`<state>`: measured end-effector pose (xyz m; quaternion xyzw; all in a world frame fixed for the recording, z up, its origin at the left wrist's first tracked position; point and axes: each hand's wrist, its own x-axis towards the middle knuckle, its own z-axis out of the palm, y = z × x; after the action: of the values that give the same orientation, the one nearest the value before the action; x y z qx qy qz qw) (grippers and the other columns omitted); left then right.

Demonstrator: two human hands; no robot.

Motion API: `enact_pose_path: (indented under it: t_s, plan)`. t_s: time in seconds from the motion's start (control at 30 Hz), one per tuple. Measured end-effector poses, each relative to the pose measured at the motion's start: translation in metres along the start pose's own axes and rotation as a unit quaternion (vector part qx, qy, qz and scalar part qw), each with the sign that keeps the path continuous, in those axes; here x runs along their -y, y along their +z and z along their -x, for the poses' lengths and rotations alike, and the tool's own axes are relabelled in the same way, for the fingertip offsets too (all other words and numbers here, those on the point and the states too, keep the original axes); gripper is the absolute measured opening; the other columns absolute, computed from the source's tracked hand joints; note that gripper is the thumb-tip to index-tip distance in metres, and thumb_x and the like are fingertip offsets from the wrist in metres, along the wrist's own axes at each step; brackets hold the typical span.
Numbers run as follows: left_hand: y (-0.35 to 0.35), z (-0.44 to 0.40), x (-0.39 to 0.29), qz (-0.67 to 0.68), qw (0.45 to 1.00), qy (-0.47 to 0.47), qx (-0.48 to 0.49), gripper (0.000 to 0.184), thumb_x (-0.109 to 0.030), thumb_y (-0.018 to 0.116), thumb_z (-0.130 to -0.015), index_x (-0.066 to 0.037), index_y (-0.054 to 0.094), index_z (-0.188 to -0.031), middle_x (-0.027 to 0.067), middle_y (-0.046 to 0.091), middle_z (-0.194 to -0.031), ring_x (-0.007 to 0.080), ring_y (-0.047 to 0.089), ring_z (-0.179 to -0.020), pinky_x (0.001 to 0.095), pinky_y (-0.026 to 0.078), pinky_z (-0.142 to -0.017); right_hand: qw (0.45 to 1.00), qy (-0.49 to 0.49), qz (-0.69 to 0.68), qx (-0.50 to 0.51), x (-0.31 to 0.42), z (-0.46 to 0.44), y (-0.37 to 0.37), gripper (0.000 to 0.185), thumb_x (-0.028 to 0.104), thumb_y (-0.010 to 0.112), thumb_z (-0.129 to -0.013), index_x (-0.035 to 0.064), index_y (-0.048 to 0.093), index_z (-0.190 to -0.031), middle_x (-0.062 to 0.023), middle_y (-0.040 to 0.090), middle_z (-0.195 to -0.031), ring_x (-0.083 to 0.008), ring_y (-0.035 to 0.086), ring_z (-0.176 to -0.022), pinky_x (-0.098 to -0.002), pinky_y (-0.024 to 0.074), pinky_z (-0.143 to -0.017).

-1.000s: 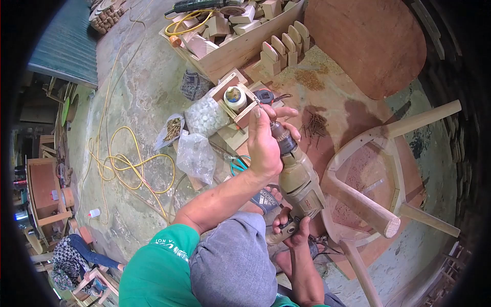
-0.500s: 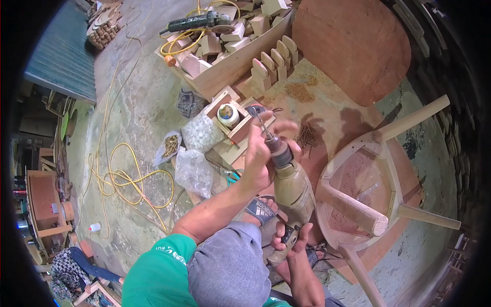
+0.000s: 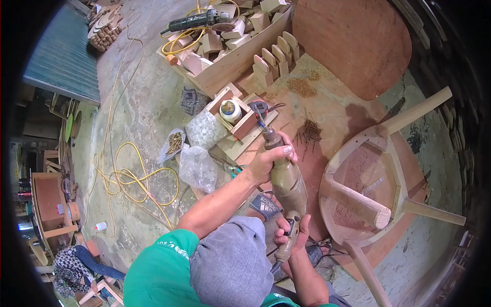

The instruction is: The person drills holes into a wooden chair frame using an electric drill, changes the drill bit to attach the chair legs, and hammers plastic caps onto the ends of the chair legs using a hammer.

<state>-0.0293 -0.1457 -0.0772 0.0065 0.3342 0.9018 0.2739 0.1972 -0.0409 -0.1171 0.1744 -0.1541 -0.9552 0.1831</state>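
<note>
In the head view I hold a power drill [image 3: 289, 187] at a slant, its chuck and bit pointing up and away from me. My left hand [image 3: 272, 157] is closed round the front of the drill's body, just behind the chuck. My right hand [image 3: 294, 235] grips the rear handle. Right of the drill lies an upturned wooden chair frame [image 3: 332, 169] with its legs sticking out. A heap of screws [image 3: 309, 133] lies on the board beyond the drill, and a tape measure [image 3: 260, 107] is near the bit.
A wooden box [image 3: 245, 120] holds a white bottle [image 3: 230, 111]. Beside it are bags of white plugs [image 3: 205, 130] and screws [image 3: 174, 143]. An angle grinder [image 3: 199, 21] rests on a crate of wood blocks [image 3: 232, 61]. Yellow cord [image 3: 135, 176] loops over the floor. Another person [image 3: 76, 268] works at lower left.
My left hand has gone from loosely spread fingers around the chuck and bit to a closed grip on the drill's front body. My right hand stays on the handle.
</note>
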Motion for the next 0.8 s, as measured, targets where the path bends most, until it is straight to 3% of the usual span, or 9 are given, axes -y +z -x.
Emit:
enact_pose_path:
  t_s: [0.1,0.2,0.3,0.4,0.5,0.6,0.7,0.8]
  plan:
    - [-0.007,0.000,0.003,0.018,1.000,0.005,0.001,0.020,-0.013,0.069,-0.083,-0.007,0.055,-0.096,0.0063,0.061,-0.078,0.0189,0.064,-0.078,0.0331,0.052,-0.073,0.995,0.038,-0.096,-0.006,0.003,-0.002,0.001,0.067,0.066,0.058,-0.086,0.0024,0.051,-0.105,-0.0073,0.047,-0.086,-0.0203,0.054,-0.071,-0.0248,0.0513,-0.055]
    - [-0.021,-0.002,0.007,-0.020,1.000,-0.017,0.017,0.020,-0.014,0.070,-0.082,-0.008,0.055,-0.094,0.0064,0.060,-0.078,0.0199,0.064,-0.079,0.0333,0.052,-0.073,0.995,0.050,-0.085,-0.016,0.005,-0.002,-0.006,0.067,0.067,0.058,-0.085,0.0020,0.050,-0.095,-0.0080,0.046,-0.084,-0.0193,0.053,-0.068,-0.0211,0.0473,-0.048]
    - [-0.029,-0.002,0.006,0.014,0.997,-0.039,0.065,0.021,-0.015,0.070,-0.080,-0.008,0.055,-0.093,0.0070,0.061,-0.078,0.0212,0.064,-0.080,0.0349,0.051,-0.078,0.993,0.061,-0.098,0.030,0.008,0.002,-0.011,0.070,0.064,0.052,-0.091,0.0090,0.044,-0.132,-0.0149,0.046,-0.094,-0.0293,0.058,-0.077,-0.0252,0.0482,-0.054]
    - [-0.026,0.000,0.001,0.008,0.992,-0.044,0.115,0.024,-0.019,0.070,-0.077,-0.009,0.053,-0.090,0.0060,0.057,-0.076,0.0213,0.062,-0.077,0.0369,0.049,-0.082,0.995,0.067,-0.077,0.013,0.009,0.007,-0.013,0.071,0.066,0.049,-0.091,0.0112,0.044,-0.135,-0.0221,0.050,-0.104,-0.0295,0.057,-0.072,-0.0249,0.0474,-0.051]
    - [-0.018,0.000,-0.013,-0.016,0.981,-0.044,0.188,0.024,-0.019,0.072,-0.074,-0.008,0.055,-0.088,0.0073,0.060,-0.073,0.0232,0.064,-0.074,0.0391,0.050,-0.084,0.994,0.098,-0.050,0.011,0.008,0.011,-0.021,0.078,0.073,0.049,-0.087,0.0146,0.045,-0.138,-0.0213,0.052,-0.108,-0.0209,0.053,-0.061,-0.0222,0.0442,-0.044]
    - [-0.008,0.003,-0.021,-0.016,0.970,-0.052,0.236,0.026,-0.019,0.073,-0.072,-0.006,0.055,-0.085,0.0097,0.062,-0.072,0.0246,0.065,-0.072,0.0406,0.050,-0.084,0.987,0.131,-0.075,0.054,0.000,0.012,-0.012,0.078,0.072,0.048,-0.087,0.0151,0.044,-0.140,-0.0217,0.052,-0.108,-0.0217,0.054,-0.061,-0.0229,0.0444,-0.043]
    - [0.007,0.005,-0.032,-0.030,0.959,-0.046,0.278,0.025,-0.018,0.073,-0.072,-0.006,0.055,-0.084,0.0103,0.064,-0.072,0.0249,0.065,-0.072,0.0402,0.050,-0.084,0.982,0.130,-0.100,0.090,-0.008,0.015,-0.003,0.082,0.074,0.044,-0.088,0.0171,0.038,-0.147,-0.0288,0.051,-0.113,-0.0250,0.056,-0.063,-0.0240,0.0447,-0.045]
    - [0.024,0.011,-0.041,-0.028,0.956,-0.026,0.291,0.023,-0.017,0.072,-0.072,-0.006,0.055,-0.083,0.0098,0.063,-0.071,0.0245,0.065,-0.071,0.0397,0.050,-0.083,0.986,0.129,-0.067,0.087,-0.010,0.021,0.014,0.081,0.073,0.043,-0.089,0.0177,0.038,-0.147,-0.0286,0.052,-0.111,-0.0246,0.056,-0.062,-0.0243,0.0448,-0.044]
